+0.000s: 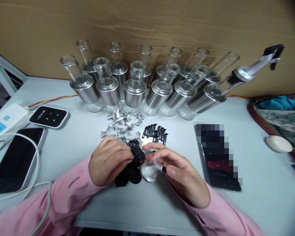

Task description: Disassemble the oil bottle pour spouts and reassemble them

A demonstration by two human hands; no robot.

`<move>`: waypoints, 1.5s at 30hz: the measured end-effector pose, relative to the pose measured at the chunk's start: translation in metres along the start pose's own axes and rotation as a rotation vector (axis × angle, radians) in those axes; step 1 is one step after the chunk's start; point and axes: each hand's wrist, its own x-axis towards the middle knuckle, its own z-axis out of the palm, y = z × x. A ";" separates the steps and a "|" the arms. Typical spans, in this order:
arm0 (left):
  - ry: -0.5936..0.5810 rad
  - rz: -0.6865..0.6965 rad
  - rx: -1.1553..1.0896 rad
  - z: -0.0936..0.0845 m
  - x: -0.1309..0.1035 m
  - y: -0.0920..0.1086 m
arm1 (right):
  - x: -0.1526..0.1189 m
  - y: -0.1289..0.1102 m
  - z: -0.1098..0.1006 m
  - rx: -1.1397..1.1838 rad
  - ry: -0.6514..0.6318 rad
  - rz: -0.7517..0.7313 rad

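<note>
My left hand (pixel 110 160) is closed on a black ribbed stopper (pixel 138 153), held over more black round parts (pixel 135 176). To its right, my right hand (pixel 180 168) pinches a silver pourer piece (pixel 149 172) by its narrow, black-tipped end, the round base facing left. Beyond my left hand lies a pile of silver pourer parts (pixel 123 126). Small black levers (pixel 154 131) lie beside that pile, beyond my right hand.
Two rows of glass bottles with steel sleeves (pixel 135 93) line the back; the rightmost front one carries a pourer (pixel 245 72). Left are a phone (pixel 14 157), a WiFi device (pixel 49 116) and a power strip (pixel 5 121). Right are a dark phone (pixel 218 160) and a white oval object (pixel 278 144).
</note>
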 end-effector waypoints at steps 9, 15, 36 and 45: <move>0.045 0.032 -0.005 -0.002 -0.001 -0.004 | 0.006 -0.002 -0.002 0.199 0.199 -0.055; 0.042 0.049 -0.041 -0.001 0.000 -0.008 | 0.007 -0.006 -0.001 0.251 0.263 -0.054; 0.030 -0.021 -0.038 0.001 -0.001 -0.003 | 0.006 0.005 -0.001 0.202 0.204 0.046; 0.043 0.079 -0.125 0.003 -0.001 -0.008 | 0.004 0.003 0.002 0.234 0.129 0.066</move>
